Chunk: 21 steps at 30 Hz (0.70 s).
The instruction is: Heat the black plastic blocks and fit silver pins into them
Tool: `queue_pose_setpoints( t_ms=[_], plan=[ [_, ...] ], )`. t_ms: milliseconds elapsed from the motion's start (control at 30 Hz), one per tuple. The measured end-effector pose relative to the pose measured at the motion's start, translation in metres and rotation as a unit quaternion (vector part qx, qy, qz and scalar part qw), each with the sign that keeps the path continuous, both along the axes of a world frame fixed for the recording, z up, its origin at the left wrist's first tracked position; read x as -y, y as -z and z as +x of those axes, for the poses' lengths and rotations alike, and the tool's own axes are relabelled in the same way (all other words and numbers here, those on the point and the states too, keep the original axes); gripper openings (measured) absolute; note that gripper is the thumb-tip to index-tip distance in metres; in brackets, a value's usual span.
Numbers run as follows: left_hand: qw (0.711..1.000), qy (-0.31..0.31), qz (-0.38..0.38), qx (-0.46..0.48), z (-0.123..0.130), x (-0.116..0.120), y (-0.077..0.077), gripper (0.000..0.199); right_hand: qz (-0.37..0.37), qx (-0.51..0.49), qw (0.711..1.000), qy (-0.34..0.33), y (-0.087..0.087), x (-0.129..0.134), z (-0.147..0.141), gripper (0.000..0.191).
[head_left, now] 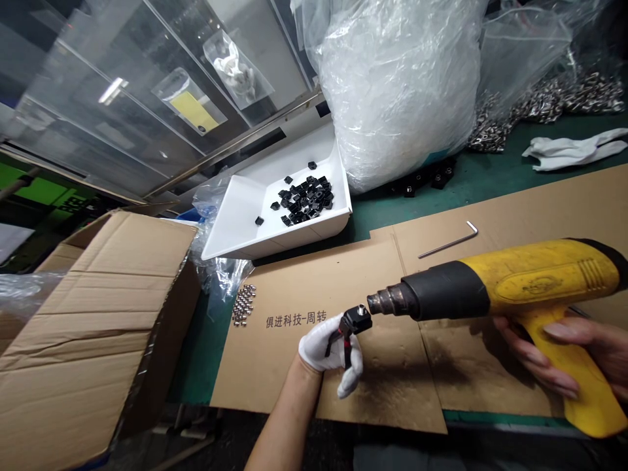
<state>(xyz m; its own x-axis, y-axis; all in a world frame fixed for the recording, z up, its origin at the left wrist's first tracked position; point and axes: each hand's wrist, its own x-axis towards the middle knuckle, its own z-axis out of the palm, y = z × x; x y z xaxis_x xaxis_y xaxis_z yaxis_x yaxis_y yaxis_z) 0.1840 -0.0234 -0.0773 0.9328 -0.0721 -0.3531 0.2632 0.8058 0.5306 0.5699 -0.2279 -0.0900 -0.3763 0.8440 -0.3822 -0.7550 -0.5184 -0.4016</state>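
My left hand, in a white glove, is closed around what look like small pliers with dark, red-marked handles. At their far end sits a black block with a shiny metal insert on its top. My right hand, bare, grips the handle of a yellow heat gun. The gun's stepped metal nozzle points left, very close to the insert and apart from it as far as I can see. Part of my right hand is hidden behind the gun's handle.
A white tray holds several black blocks. Metal inserts lie grouped on the cardboard sheet. A hex key rests behind the heat gun. A cardboard box stands left; a stuffed plastic bag and a white glove lie farther back.
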Motion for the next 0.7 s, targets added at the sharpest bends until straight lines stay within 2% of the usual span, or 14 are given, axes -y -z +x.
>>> queue_pose_setpoints(
  t_ms=[167,367,433,500,600,700],
  plan=[
    [1.0,0.007,0.002,-0.018,0.001,-0.001,-0.001,0.1,-0.007,0.007,1.0,0.003,0.004,0.0,0.0,0.042],
    [0.999,-0.016,0.021,-0.02,0.004,0.003,-0.003,0.091,-0.001,0.004,1.0,0.001,0.005,0.0,0.001,0.042],
    [0.997,-0.063,0.041,-0.032,0.007,0.007,-0.006,0.088,-0.004,-0.001,1.0,0.002,0.002,-0.002,0.0,0.042],
    [0.985,-0.149,0.061,-0.059,0.011,0.011,-0.012,0.085,-0.009,-0.005,1.0,0.01,-0.002,-0.004,-0.001,0.041],
    [0.947,-0.271,0.131,-0.109,0.016,0.018,-0.025,0.077,-0.023,-0.012,0.999,0.027,-0.007,-0.006,-0.002,0.038],
    [0.897,-0.34,0.242,-0.148,0.016,0.025,-0.037,0.067,-0.034,-0.015,0.999,0.03,-0.007,-0.005,0.0,0.038]
  ],
)
